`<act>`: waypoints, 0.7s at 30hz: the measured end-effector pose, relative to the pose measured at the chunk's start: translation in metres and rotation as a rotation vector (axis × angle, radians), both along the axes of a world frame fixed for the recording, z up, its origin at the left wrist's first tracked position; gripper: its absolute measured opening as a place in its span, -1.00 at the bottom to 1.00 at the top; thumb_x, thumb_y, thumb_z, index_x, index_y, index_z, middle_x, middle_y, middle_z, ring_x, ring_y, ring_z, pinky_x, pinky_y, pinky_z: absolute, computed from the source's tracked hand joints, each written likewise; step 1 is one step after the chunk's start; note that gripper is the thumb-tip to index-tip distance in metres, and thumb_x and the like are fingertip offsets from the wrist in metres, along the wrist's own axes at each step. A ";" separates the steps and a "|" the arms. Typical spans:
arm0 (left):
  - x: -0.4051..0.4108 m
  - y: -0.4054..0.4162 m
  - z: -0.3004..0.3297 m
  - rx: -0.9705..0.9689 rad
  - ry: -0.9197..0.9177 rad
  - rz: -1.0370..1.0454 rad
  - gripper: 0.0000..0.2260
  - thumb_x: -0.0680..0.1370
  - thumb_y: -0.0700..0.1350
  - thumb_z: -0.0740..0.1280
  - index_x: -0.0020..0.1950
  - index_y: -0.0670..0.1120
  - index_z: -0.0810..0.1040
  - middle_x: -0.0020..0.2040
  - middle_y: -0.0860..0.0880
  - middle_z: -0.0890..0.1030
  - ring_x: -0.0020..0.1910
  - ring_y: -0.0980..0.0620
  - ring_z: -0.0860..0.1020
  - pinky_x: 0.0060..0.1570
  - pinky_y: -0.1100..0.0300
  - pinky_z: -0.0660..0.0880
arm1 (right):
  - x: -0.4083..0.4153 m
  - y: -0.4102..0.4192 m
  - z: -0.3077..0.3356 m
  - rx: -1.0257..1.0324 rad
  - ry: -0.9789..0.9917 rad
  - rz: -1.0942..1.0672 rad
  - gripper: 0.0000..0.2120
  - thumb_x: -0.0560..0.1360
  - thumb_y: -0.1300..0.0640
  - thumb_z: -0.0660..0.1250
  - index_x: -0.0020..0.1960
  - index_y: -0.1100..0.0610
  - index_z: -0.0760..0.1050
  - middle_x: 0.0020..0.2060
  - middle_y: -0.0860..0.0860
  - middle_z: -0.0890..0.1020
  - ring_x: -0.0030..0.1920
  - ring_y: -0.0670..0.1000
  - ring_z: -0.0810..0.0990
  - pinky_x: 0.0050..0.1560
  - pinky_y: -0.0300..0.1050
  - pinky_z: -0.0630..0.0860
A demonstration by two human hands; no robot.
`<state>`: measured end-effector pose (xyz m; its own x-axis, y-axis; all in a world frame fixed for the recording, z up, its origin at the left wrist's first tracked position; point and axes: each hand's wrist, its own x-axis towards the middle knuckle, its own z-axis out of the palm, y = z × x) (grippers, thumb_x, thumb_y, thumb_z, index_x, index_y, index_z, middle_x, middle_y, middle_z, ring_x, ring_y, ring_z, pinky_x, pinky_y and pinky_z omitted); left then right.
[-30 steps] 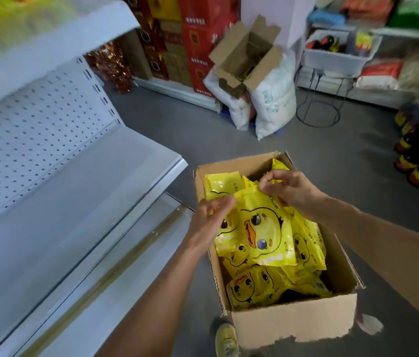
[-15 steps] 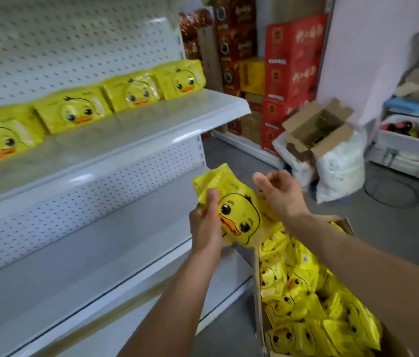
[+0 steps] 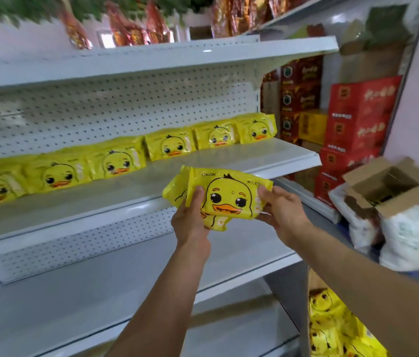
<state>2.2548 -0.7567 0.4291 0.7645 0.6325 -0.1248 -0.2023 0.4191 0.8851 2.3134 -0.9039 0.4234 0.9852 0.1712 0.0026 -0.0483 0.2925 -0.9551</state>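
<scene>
I see both hands grasping the yellow duck packs (image 3: 229, 199) in the air before the shelf's (image 3: 241, 163) front edge: left hand (image 3: 190, 222) on their left side, right hand (image 3: 280, 212) on their right.

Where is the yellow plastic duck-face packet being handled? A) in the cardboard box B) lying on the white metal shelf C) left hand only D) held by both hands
D: the left hand and the right hand each grip one side of the yellow plastic duck-face packet.
</scene>
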 end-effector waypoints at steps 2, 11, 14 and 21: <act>-0.006 0.022 0.007 0.121 -0.017 -0.027 -0.96 0.49 -0.03 0.45 -0.10 0.03 0.66 -0.26 0.08 0.70 -0.29 0.12 0.67 -0.18 0.09 0.61 | 0.001 0.019 0.011 0.016 -0.014 -0.038 -0.86 0.59 0.17 0.28 -0.07 0.18 0.58 -0.11 0.16 0.65 -0.16 0.13 0.62 -0.16 0.02 0.63; -0.015 0.099 0.033 0.676 -0.059 0.024 -0.60 0.59 0.02 0.30 -0.20 -0.32 0.40 -0.28 -0.05 0.34 -0.31 0.12 0.28 -0.29 0.24 0.26 | 0.023 0.097 0.053 -0.010 -0.291 -0.218 -0.64 0.60 0.08 0.26 -0.35 0.13 0.31 -0.52 -0.07 0.22 -0.53 -0.15 0.17 -0.52 -0.31 0.20; -0.014 0.124 0.038 0.690 -0.077 0.035 -0.71 0.62 0.04 0.25 -0.21 -0.12 0.48 -0.20 0.07 0.44 -0.25 0.20 0.41 -0.23 0.44 0.34 | 0.032 0.119 0.060 -0.012 -0.335 -0.169 -0.64 0.59 0.05 0.27 -0.33 0.20 0.39 -0.52 -0.03 0.28 -0.55 -0.12 0.21 -0.50 -0.30 0.23; -0.017 0.180 0.049 0.503 -0.091 0.076 -0.86 0.57 -0.05 0.35 -0.19 0.10 0.57 -0.12 0.18 0.60 -0.08 0.28 0.53 -0.06 0.39 0.37 | 0.045 0.168 0.066 0.012 -0.256 0.011 -0.68 0.56 -0.06 0.29 -0.27 0.11 0.45 -0.40 0.06 0.38 -0.46 -0.05 0.31 -0.42 -0.28 0.24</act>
<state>2.2373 -0.5765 0.4776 0.7076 0.6514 0.2739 -0.3008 -0.0731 0.9509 2.3588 -0.7360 0.4893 0.9502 0.1804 0.2540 0.1915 0.3048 -0.9330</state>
